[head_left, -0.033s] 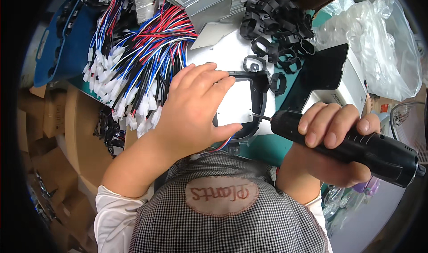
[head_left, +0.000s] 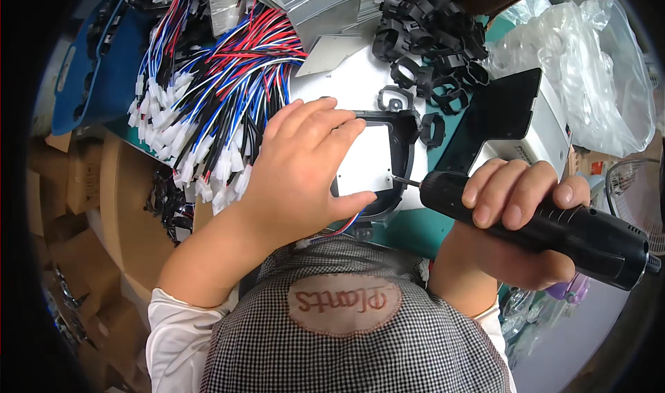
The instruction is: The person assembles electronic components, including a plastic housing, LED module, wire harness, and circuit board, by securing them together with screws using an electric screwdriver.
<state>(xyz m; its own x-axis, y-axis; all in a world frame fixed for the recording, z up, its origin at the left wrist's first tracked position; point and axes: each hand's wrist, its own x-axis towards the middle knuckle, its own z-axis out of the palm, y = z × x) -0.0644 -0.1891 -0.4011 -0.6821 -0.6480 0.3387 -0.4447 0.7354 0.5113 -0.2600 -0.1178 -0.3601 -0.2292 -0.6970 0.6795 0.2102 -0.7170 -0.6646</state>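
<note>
Black-and-white check covers your apron in the head view, and its oval patch carries red lettering that looks handwritten and sits upside down. Your right hand is closed round a black electric screwdriver, its bit at the right edge of a white plate; contact there is too small to tell. That plate lies within a black housing in front of you. Your left hand is spread over the plate's left side, thumb and index finger apart. Wires with white connectors fan out beyond it
</note>
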